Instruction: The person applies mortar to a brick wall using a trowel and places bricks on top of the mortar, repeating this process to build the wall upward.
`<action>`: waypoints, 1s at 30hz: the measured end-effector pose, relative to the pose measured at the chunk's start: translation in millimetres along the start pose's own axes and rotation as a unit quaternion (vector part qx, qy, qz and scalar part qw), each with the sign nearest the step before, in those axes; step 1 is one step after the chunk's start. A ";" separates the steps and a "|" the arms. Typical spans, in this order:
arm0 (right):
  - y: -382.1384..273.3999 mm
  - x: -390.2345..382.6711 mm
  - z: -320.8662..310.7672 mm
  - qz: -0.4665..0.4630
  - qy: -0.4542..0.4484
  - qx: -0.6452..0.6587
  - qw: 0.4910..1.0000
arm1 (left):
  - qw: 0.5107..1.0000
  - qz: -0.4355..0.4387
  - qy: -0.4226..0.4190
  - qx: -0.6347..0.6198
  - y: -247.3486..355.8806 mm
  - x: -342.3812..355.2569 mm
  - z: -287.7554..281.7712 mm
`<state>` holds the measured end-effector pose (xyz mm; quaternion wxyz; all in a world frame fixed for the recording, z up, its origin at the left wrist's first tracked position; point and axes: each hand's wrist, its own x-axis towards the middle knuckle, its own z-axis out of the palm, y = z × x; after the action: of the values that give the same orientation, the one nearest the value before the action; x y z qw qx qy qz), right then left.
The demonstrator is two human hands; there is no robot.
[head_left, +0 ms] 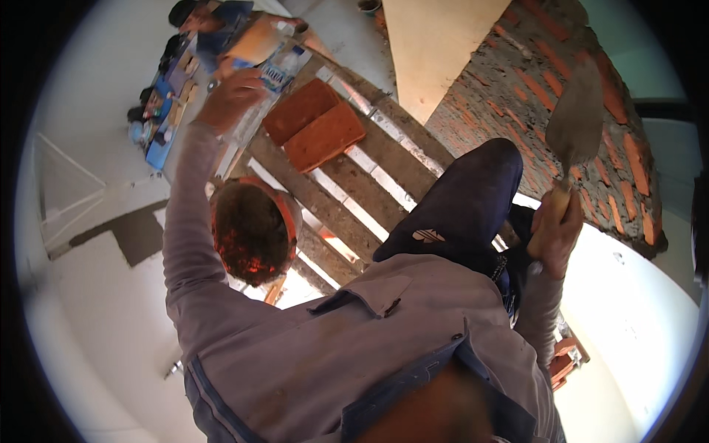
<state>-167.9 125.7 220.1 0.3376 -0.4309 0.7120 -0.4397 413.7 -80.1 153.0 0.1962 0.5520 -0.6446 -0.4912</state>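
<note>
My left hand (230,97) is raised at upper left, fingers loosely curved and apart, beside a clear plastic water bottle (288,68); contact with it is unclear. My right hand (554,232) grips the handle of a trowel (574,114), its broad blade pointing up in front of the brickwork. Two red bricks (325,136) lie side by side on a slatted wooden platform (406,166). A round bucket (251,229) with dark, stained contents sits left of centre, beside my left forearm. My dark-trousered knee is over the platform.
A rough brick wall (532,70) stands at right, beside a pale board (436,44). Another person (221,33) is at upper left, near a blue surface (159,151) holding assorted items. More bricks (563,365) are at lower right. A small container (369,6) is at the top.
</note>
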 end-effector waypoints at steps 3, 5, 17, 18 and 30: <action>39.7 -28.0 -7.8 0.052 -0.053 0.010 0.997 | 0.960 -0.043 0.030 0.277 46.9 -9.2 83.2; 65.2 -39.3 -17.0 0.065 -0.091 0.063 0.992 | 0.956 -0.125 0.041 0.264 14.5 14.9 89.5; 108.0 -79.9 -70.4 0.130 0.018 0.092 0.987 | 0.945 -0.310 -0.032 0.098 -14.8 54.6 114.3; 111.6 -82.6 -72.6 0.128 0.015 0.101 0.986 | 0.944 -0.313 -0.034 0.101 -12.7 45.2 113.6; 107.6 -110.0 -129.1 0.088 0.053 0.092 0.990 | 0.957 -0.057 -0.063 0.279 -10.8 39.5 296.0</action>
<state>-269.0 295.2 182.4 0.3753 -0.3100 0.7202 -0.4943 171.5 8.5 2.1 -0.0347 0.5890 -0.7342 -0.3360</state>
